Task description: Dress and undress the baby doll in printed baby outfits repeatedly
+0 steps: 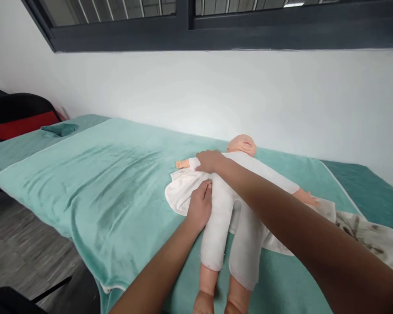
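Note:
A baby doll in a white body suit lies on its back, head toward the wall and bare feet toward me. Under it a white baby garment is spread out, showing on both sides. My right hand reaches across the doll and is wrapped round its sleeved upper arm at the left of the view. My left hand is closed beside the doll's hip, thumb against the curled fingers. What it pinches is hidden. The doll's other arm stretches out to the right, beyond my right forearm.
A green blanket covers the bed, with wrinkles at its left. A patterned cloth lies at the right, partly behind my forearm. The white wall and dark window frame stand behind. A black and red object is at far left.

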The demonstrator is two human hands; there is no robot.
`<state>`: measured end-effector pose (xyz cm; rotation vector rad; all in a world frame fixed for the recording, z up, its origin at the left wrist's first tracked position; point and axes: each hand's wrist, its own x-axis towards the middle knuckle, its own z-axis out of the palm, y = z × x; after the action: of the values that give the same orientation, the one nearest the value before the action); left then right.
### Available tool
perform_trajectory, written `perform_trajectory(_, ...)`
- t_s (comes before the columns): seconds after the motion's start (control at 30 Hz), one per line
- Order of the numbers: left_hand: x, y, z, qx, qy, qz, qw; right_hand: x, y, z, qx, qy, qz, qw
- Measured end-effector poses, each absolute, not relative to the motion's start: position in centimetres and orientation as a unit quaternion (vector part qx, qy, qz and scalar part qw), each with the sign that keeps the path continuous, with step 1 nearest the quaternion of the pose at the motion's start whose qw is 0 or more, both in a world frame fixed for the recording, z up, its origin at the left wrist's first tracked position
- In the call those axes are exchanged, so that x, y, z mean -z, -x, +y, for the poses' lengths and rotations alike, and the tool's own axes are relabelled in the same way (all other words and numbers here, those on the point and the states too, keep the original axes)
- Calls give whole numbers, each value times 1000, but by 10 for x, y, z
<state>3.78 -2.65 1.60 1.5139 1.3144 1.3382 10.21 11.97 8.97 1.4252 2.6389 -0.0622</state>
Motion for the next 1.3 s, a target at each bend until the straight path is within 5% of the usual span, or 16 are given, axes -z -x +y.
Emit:
perform_trajectory(0.17, -6, -31, 12, -394, -689, 602, 83, -97, -122, 118, 3, -490, 871, 34)
perform_trajectory(0.27, -3, -23, 35, -342, -668, 661, 8, -104, -135, 112, 2, -503, 864, -3)
perform_trajectory(0.5, -3, 1, 56, -470, -551, 673, 150, -105, -156, 101, 31, -471, 879, -63)
perform_trajectory(0.9, 0, 20, 65, -660, -366, 497, 428, -112, -161, 89, 47, -508, 859, -40)
perform_trajectory(1.13, -5, 16, 59, -678, -335, 517, 401, -111, -163, 91, 27, -529, 848, 9)
perform_trajectory(1.3, -7, 0, 48, -586, -478, 610, 236, -103, -156, 93, -9, -527, 849, 24)
